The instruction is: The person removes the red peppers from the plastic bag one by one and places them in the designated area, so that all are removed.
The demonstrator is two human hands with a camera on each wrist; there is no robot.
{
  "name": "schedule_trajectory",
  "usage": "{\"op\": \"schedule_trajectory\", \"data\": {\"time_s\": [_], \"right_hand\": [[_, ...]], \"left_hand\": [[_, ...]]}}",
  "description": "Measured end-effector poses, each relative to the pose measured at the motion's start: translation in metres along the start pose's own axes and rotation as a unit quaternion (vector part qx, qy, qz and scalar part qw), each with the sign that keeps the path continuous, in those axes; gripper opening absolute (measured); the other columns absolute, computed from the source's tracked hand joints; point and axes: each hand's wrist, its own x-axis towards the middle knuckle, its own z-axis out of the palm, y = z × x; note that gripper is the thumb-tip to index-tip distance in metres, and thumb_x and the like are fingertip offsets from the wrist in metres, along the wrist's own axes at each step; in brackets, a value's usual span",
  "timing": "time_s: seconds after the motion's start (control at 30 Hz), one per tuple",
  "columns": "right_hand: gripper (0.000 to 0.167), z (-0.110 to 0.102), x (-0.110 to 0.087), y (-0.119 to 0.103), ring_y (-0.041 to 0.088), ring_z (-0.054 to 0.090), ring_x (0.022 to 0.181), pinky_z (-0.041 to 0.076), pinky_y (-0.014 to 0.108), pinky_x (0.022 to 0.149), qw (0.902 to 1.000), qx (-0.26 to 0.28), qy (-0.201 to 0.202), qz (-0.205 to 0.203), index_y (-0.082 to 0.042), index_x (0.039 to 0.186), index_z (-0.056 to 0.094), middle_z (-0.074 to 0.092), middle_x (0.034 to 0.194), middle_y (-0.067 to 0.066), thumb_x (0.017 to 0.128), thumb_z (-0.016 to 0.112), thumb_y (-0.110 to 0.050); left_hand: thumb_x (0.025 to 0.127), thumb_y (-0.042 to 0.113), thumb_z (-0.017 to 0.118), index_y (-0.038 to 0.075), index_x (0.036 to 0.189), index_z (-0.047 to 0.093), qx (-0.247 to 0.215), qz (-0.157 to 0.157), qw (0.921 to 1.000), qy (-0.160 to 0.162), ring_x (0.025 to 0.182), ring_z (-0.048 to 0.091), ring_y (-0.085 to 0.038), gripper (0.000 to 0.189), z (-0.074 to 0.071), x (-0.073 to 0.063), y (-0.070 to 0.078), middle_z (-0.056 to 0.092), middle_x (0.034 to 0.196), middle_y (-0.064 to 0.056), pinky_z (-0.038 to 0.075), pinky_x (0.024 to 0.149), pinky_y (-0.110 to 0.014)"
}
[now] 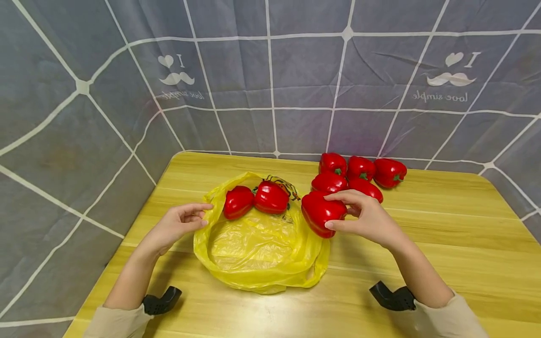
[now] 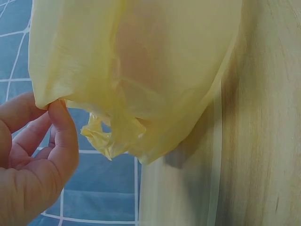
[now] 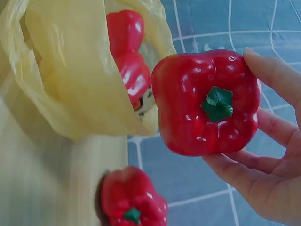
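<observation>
My right hand point(image 1: 367, 217) grips a red bell pepper point(image 1: 318, 214) between thumb and fingers, above the right rim of a yellow plastic bag point(image 1: 262, 277). In the right wrist view the green stem of this bell pepper point(image 3: 181, 103) faces the camera. Thumb and fingertips of my left hand point(image 1: 179, 225) pinch the bag's left edge, as the left wrist view shows at the bag's rim point(image 2: 70, 84). Inside the open bag, toward its back, lie two red bell peppers, a left one point(image 1: 238, 203) and a right one point(image 1: 272, 197).
Several more red bell peppers point(image 1: 390, 172) sit in a cluster at the back right of the wooden table point(image 1: 444, 225). A grey tile-patterned cloth point(image 1: 304, 70) hangs behind the table and along its sides. Black wrist mounts point(image 1: 162, 300) show on both forearms.
</observation>
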Motion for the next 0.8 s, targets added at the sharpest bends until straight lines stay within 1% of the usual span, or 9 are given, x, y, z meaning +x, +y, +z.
{"op": "schedule_trajectory", "data": {"time_s": [0.07,0.13,0.27,0.4,0.47,0.6,0.67,0.73,0.8], "right_hand": [[0.046,-0.005,-0.002,0.001,0.021,0.054,0.104,0.045,0.021,0.088,1.0000,-0.006,0.004,0.003,-0.010,0.117,0.063,0.057,0.119,0.004,0.075,0.079,-0.021],[0.046,-0.009,-0.005,0.002,0.020,0.054,0.104,0.044,0.017,0.087,0.9998,-0.015,0.008,0.008,-0.010,0.117,0.063,0.056,0.119,0.005,0.076,0.079,-0.022],[0.046,-0.017,-0.009,0.003,0.020,0.054,0.101,0.045,0.019,0.085,0.9992,-0.032,0.015,0.019,-0.011,0.118,0.063,0.057,0.119,0.005,0.077,0.078,-0.024],[0.047,-0.025,-0.014,0.005,0.022,0.056,0.099,0.045,0.017,0.085,0.9986,-0.038,0.022,0.029,-0.010,0.120,0.061,0.057,0.120,0.007,0.078,0.076,-0.024],[0.048,-0.030,-0.015,0.007,0.023,0.056,0.101,0.045,0.020,0.089,0.9984,-0.038,0.026,0.033,-0.009,0.122,0.060,0.056,0.121,0.008,0.079,0.076,-0.023],[0.048,-0.036,-0.018,0.010,0.023,0.054,0.102,0.044,0.037,0.093,0.9980,-0.036,0.029,0.044,-0.007,0.124,0.058,0.054,0.123,0.011,0.080,0.074,-0.021],[0.049,-0.039,-0.019,0.011,0.023,0.053,0.103,0.042,0.042,0.094,0.9979,-0.030,0.028,0.050,-0.006,0.125,0.057,0.053,0.125,0.011,0.081,0.073,-0.020],[0.050,-0.041,-0.020,0.012,0.021,0.053,0.103,0.044,0.036,0.093,0.9977,-0.025,0.028,0.057,-0.006,0.126,0.056,0.051,0.128,0.012,0.082,0.073,-0.020],[0.050,-0.043,-0.021,0.013,0.020,0.053,0.103,0.044,0.026,0.092,0.9974,-0.021,0.027,0.063,-0.006,0.127,0.055,0.049,0.129,0.012,0.082,0.072,-0.020]], "left_hand": [[0.088,-0.004,0.057,-0.015,0.126,0.046,0.001,-0.001,1.0000,0.003,0.082,0.057,-0.007,0.042,0.000,0.000,0.000,0.058,0.096,-0.005,0.049,0.074,-0.020],[0.088,-0.003,0.057,-0.015,0.126,0.047,0.001,-0.002,1.0000,0.008,0.082,0.057,-0.007,0.042,0.001,-0.001,0.001,0.057,0.096,-0.005,0.049,0.074,-0.020],[0.088,-0.001,0.059,-0.014,0.126,0.047,0.002,-0.003,0.9999,0.013,0.082,0.055,-0.007,0.042,0.002,-0.002,0.002,0.056,0.096,-0.004,0.049,0.074,-0.019],[0.088,0.000,0.059,-0.015,0.125,0.048,0.003,0.003,0.9998,0.018,0.082,0.054,-0.007,0.042,0.002,-0.002,0.004,0.056,0.096,-0.004,0.048,0.073,-0.019],[0.088,0.000,0.060,-0.015,0.125,0.048,0.004,0.005,0.9997,0.022,0.081,0.054,-0.006,0.042,0.002,-0.002,0.005,0.055,0.096,-0.004,0.048,0.073,-0.018],[0.088,0.000,0.060,-0.015,0.125,0.048,0.001,0.003,0.9997,0.025,0.081,0.054,-0.007,0.042,0.001,-0.002,0.005,0.055,0.095,-0.004,0.048,0.072,-0.018],[0.088,0.000,0.060,-0.015,0.125,0.048,0.000,0.000,0.9997,0.024,0.081,0.053,-0.007,0.042,0.001,-0.002,0.005,0.054,0.095,-0.004,0.048,0.072,-0.018],[0.088,0.000,0.060,-0.014,0.126,0.048,0.001,-0.004,0.9997,0.025,0.082,0.053,-0.007,0.042,0.001,-0.002,0.004,0.054,0.096,-0.003,0.048,0.072,-0.018],[0.088,0.001,0.060,-0.013,0.126,0.048,0.001,-0.007,0.9997,0.025,0.082,0.053,-0.007,0.043,0.001,-0.001,0.004,0.054,0.096,-0.003,0.048,0.072,-0.018]]}}
